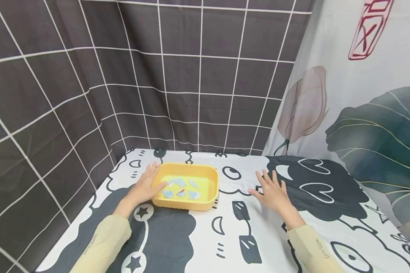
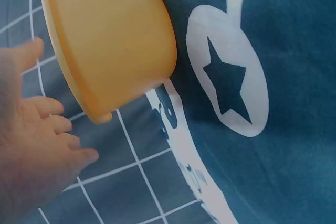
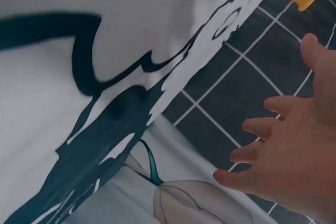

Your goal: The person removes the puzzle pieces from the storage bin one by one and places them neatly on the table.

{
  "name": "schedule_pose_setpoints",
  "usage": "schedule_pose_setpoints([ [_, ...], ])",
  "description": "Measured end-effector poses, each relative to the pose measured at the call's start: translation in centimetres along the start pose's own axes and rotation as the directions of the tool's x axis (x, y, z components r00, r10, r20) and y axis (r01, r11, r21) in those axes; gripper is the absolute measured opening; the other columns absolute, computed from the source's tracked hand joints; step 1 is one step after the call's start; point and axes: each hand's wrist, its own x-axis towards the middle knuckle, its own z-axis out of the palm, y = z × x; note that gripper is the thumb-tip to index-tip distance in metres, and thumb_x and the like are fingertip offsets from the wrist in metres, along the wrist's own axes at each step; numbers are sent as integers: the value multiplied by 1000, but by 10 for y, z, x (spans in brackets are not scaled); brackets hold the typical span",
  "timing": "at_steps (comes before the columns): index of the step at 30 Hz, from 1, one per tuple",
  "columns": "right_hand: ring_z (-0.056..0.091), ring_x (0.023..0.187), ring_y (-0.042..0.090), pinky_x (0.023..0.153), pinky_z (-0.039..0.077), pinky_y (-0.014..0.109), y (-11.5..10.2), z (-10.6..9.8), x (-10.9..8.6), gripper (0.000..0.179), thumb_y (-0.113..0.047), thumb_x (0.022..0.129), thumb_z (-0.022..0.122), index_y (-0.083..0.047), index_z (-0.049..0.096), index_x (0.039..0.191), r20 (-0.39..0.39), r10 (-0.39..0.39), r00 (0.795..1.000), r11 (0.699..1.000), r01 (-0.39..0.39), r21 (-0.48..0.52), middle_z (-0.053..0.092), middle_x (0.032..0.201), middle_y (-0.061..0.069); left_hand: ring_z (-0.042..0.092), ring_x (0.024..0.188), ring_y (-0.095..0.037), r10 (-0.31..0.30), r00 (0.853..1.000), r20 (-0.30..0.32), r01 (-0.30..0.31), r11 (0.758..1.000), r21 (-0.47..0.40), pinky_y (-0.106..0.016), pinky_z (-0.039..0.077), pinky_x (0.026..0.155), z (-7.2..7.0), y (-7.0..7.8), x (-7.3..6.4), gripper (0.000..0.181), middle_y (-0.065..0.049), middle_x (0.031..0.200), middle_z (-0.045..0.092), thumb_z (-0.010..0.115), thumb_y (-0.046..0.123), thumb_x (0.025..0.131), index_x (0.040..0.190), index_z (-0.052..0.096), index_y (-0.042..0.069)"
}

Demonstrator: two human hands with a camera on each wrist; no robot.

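Where two bare hands reach forward, one shallow yellow plastic bin with rounded corners [image 1: 184, 205] lies between them, nearer the left. Inside the bin: six small, flat, pale-blue irregular pieces [image 1: 180, 182], three in a back row, three in front; front middle piece bears a red mark.

Left hand [image 1: 145, 186]: at the bin's left side, fingers spread, grip wide, nothing held; thumb over the rim in the head view, contact uncertain. Right hand [image 1: 272, 192]: right of the bin, well apart, fingers fanned, grip wide and holding nothing. Two beige sleeves [image 1: 106, 237], one per arm.

Under the bin, one white cloth with dark cartoon print [image 1: 205, 239]; two circled stars printed on the bin's near side, two outlined hearts well to its right. Behind the bin, a dark curtain with white grid lines [image 1: 181, 72]; beyond its right, a white floral curtain [image 1: 341, 85].
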Motion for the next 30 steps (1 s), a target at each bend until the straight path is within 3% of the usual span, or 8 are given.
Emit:
schedule_pose_setpoints([
  [6, -5, 147, 51, 114, -2, 76, 1, -2, 0, 80, -53, 95, 53, -7, 25, 154, -18, 9, 1000, 1000, -9, -22, 9, 161, 26, 3, 151, -44, 42, 999, -11, -41, 998, 43, -68, 5, 120, 4, 12, 2, 81, -18, 164, 12, 58, 47, 93, 153, 25, 3],
  [13, -4, 147, 51, 114, -2, 76, -1, -1, -4, 81, -52, 94, 54, -9, 22, 155, -52, 20, 998, 999, -22, -42, 8, 161, 26, 0, 152, -40, 47, 999, -6, -47, 997, 65, -65, 2, 122, 9, 21, 3, 82, -15, 165, 9, 56, 51, 93, 155, 23, 9],
  [17, -4, 147, 51, 115, -1, 75, -7, 3, -3, 82, -53, 94, 53, -8, 22, 155, -50, 12, 999, 1000, -13, -28, 7, 161, 26, 0, 151, -42, 22, 1000, -8, -21, 998, 56, -67, 1, 121, 7, 17, -5, 82, -15, 165, 8, 58, 49, 93, 156, 21, 10],
  [21, -4, 147, 51, 115, 1, 74, -16, 3, 0, 82, -54, 95, 52, -8, 21, 155, -51, 0, 999, 1000, 0, 0, 7, 161, 27, 0, 150, -45, 6, 1000, -22, -5, 999, 51, -70, 3, 119, 1, 12, -9, 84, -19, 164, 7, 60, 44, 92, 155, 21, 4],
  [25, 0, 146, 55, 116, 7, 73, -21, -5, 5, 83, -51, 95, 53, -5, 20, 155, -85, 0, 996, 1000, 0, 1, 9, 159, 31, -1, 149, -48, -4, 1000, -16, 4, 1000, 20, -70, 5, 118, -4, 5, -4, 83, -26, 162, 3, 59, 39, 94, 152, 20, -6],
  [30, 6, 145, 55, 116, 18, 71, -26, -12, 12, 82, -48, 96, 55, -1, 20, 154, -133, -21, 991, 1000, 23, 17, 13, 157, 34, 1, 148, -49, -82, 997, -7, 81, 995, -55, -65, 7, 120, -10, -5, 2, 77, -32, 160, 2, 56, 29, 97, 149, 18, -12],
])
